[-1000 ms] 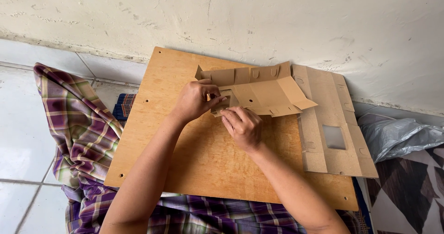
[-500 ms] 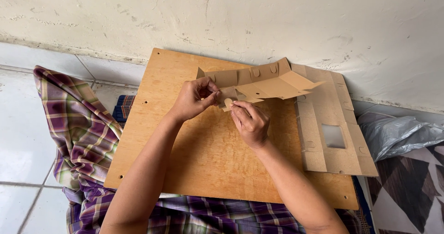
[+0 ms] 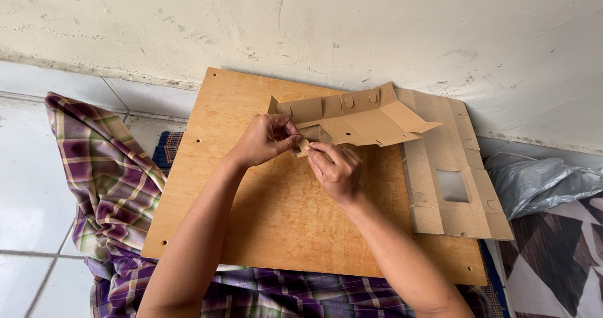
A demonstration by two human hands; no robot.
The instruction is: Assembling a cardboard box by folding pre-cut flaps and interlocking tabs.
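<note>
A brown cardboard box blank (image 3: 361,117), partly folded, is lifted off a wooden board (image 3: 282,211). My left hand (image 3: 264,141) pinches its near left corner. My right hand (image 3: 336,167) grips a small tab of the same piece just to the right, thumb and fingers touching the left hand's fingertips. The folded flaps stand up and tilt toward the wall. A flat cardboard sheet (image 3: 449,167) with a clear rectangular window lies on the board's right side, partly under the folded piece.
The board rests on my lap over purple checked cloth (image 3: 113,186). A rough white wall (image 3: 314,22) rises just behind it. White floor tiles (image 3: 31,186) lie to the left. A grey plastic bag (image 3: 540,180) and patterned fabric (image 3: 559,261) lie at the right.
The folded cardboard piece has been lifted and tilted up from lying flatter on the board. Both hands have stayed at its near left corner, working the small tab.
</note>
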